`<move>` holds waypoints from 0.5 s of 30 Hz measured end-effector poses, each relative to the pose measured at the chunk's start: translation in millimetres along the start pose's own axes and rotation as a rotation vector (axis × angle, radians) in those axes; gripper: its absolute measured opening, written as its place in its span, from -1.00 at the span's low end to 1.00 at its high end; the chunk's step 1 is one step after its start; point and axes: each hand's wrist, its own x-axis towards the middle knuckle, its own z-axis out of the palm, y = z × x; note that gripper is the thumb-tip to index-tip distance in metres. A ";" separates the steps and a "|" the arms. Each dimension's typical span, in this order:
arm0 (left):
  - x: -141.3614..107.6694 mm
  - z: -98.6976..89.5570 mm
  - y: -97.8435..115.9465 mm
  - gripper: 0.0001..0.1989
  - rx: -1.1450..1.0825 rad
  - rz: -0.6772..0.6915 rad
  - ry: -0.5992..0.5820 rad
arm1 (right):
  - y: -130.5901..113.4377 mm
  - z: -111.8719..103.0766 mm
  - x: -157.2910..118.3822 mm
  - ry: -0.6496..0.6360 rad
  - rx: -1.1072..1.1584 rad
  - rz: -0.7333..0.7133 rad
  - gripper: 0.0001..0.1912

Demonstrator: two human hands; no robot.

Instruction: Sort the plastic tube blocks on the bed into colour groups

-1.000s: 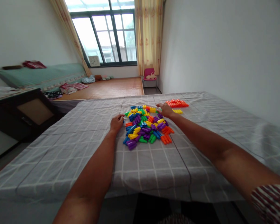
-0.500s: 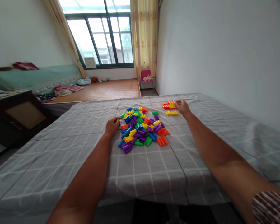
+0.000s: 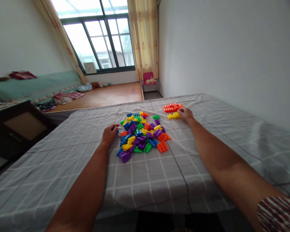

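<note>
A pile of purple, blue, green, yellow and orange plastic pieces (image 3: pixel 140 137) lies on the grey checked cloth (image 3: pixel 145 174). My left hand (image 3: pixel 110 132) rests at the pile's left edge, fingers curled over a small blue piece that is mostly hidden. Beyond the pile to the right is a group of joined orange-red pieces (image 3: pixel 172 107). Just in front of it lies a row of yellow pieces (image 3: pixel 173 115), and my right hand (image 3: pixel 186 114) pinches the right end of that row.
A dark cabinet (image 3: pixel 16 129) stands at the left. Behind the cloth-covered surface are a wooden bed platform (image 3: pixel 111 91) and a pink chair (image 3: pixel 148 76) with a soft toy. A white wall (image 3: pixel 222 58) runs along the right.
My right hand has come down slightly from the orange-red group to the yellow row. The yellow piece it held over the orange-red group now sits with the row. The whole view has shifted a little.
</note>
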 end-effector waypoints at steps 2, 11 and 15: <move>0.6 -0.3 -1.1 -0.55 0.013 0.006 -0.001 | -0.6 0.7 -3.2 -0.001 -0.033 0.003 -0.76; 1.0 1.1 -3.4 -0.56 0.022 0.032 0.001 | -43.1 -13.0 -18.0 0.097 0.051 -0.225 -0.73; 0.2 2.3 -1.6 -0.55 0.036 0.029 -0.012 | -109.8 -10.1 -56.7 -0.205 0.252 -0.539 -0.72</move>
